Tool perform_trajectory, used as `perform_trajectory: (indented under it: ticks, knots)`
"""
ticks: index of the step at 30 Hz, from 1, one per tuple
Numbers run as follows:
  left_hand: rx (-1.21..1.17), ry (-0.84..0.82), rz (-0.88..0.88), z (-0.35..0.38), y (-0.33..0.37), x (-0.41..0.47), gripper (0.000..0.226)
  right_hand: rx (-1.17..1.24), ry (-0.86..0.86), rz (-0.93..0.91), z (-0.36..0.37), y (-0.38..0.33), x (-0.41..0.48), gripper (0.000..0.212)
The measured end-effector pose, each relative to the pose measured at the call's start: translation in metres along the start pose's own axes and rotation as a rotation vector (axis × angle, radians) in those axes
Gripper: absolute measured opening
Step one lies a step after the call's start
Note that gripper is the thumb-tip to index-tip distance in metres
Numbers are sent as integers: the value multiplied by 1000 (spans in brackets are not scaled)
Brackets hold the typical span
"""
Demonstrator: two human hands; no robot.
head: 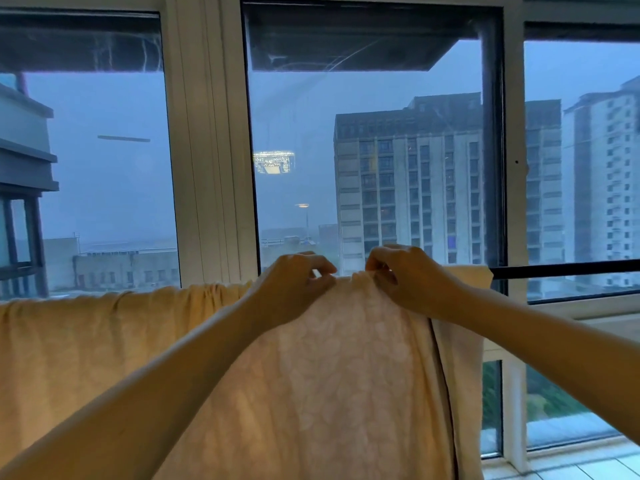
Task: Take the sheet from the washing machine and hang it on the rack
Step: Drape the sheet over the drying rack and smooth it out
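A pale yellow sheet (332, 375) with a faint leaf pattern hangs draped over a dark horizontal rack bar (568, 270). It covers the bar from the left edge of the view to just right of centre. My left hand (294, 285) pinches the sheet's top fold at the bar. Right beside it, my right hand (401, 275) grips the same bunched fold. The sheet hides the bar beneath both hands.
Large windows with white frames (207, 150) stand directly behind the bar, with tall buildings outside. The bare end of the bar runs to the right edge. A tiled floor (588, 469) shows at the lower right.
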State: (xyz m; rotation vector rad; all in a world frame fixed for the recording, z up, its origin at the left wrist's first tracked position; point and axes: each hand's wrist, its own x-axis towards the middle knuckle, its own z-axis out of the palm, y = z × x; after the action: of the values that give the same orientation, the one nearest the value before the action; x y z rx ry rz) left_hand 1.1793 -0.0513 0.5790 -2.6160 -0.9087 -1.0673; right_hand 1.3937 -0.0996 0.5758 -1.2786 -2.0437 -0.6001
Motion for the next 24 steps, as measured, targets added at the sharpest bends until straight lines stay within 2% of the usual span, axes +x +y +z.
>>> perform_trajectory:
  ticks: [2,5,9,13,21,24]
  knots:
    - [-5,21,-3,11,9,5,22,-83,9,23,0,0,-6,12]
    - [-19,193,-82,24,9,6,14,-207,-13,90,-3,7,-19,16]
    - [60,371,-54,32,3,0,20,-169,-57,155,-11,20,-29,12]
    - [88,413,-40,34,-3,-1,22,-104,18,214,-23,30,-21,6]
    - [117,416,-115,34,-1,0,30,-321,76,250,-38,46,-33,13]
    - [98,390,-180,35,3,2,29,-216,129,382,-54,65,-34,15]
